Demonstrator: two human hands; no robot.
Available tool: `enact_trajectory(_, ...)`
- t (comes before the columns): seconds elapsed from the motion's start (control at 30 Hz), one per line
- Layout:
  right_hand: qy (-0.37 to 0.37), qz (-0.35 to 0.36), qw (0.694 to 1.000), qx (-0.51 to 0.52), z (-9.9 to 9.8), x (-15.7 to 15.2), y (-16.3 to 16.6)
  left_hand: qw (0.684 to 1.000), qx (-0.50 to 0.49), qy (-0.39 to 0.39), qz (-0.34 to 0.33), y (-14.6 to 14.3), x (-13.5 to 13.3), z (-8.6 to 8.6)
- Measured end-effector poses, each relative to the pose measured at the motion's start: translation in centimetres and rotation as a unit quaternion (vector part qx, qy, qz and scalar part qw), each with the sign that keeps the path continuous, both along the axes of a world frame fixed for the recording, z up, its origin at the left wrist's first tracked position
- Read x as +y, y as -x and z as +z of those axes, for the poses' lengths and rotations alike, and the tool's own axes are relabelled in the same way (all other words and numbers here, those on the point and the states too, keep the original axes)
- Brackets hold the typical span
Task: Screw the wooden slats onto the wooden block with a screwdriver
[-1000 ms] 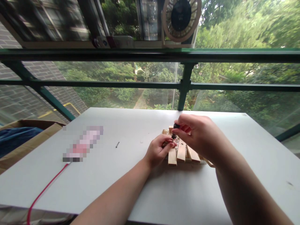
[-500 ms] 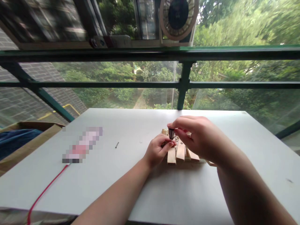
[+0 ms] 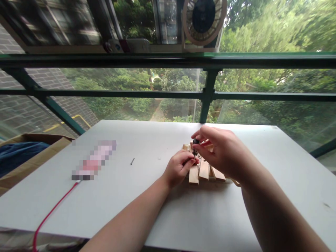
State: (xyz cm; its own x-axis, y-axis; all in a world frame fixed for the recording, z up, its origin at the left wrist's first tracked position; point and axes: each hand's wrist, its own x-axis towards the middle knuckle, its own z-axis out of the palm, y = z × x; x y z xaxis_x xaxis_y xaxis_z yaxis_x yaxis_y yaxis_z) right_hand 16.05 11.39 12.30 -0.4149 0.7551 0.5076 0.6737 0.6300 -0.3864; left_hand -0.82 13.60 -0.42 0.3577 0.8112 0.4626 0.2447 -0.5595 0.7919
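My right hand [image 3: 214, 141] pinches the dark handle of a small stubby screwdriver [image 3: 195, 142], which stands nearly upright with its tip pointing down. Below it, my left hand [image 3: 180, 163] is closed, thumb and forefinger pressed together by the screwdriver's tip. What those fingers hold, if anything, is too small to make out. Both hands are over a wooden piece with several pale slats [image 3: 204, 170] side by side, like a small xylophone. A dark round screw head or hole shows on one slat. My hands hide much of the piece's far and right parts.
On the white table [image 3: 118, 203], a thin metal screw or nail [image 3: 132, 161] lies left of my hands. Farther left is a blurred-out device with a red cable [image 3: 54, 210]. A cardboard box [image 3: 59, 148] with blue cloth stands beside the table. A green railing [image 3: 168, 94] runs behind.
My right hand's fingers have shifted around the screwdriver handle, with the forefinger now lifted and more stretched out. My left hand stays at the slats. The whole view has moved slightly.
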Motion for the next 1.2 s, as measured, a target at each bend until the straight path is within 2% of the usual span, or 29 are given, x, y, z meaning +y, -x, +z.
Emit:
enact_trajectory(0.2, 0.031, 0.031, 0.999, -0.029, 0.08, -0.42, -0.24, 1.000, 0.003, 0.003, -0.001, -0.07, -0.01, 0.05)
enact_trajectory(0.33, 0.015, 0.054, 0.997, -0.054, -0.08, -0.30, -0.44, 1.000, 0.007, -0.004, 0.009, -0.12, -0.04, 0.08)
enact_trajectory(1.03, 0.018, -0.046, 0.998, -0.043, -0.26, 0.22, 0.11, 1.000, 0.010, -0.016, -0.001, -0.14, -0.04, 0.12)
enact_trajectory(1.2, 0.024, -0.053, 0.997, -0.056, -0.42, 0.26, 0.30, 1.000, 0.016, -0.016, 0.000, -0.11, -0.04, 0.01)
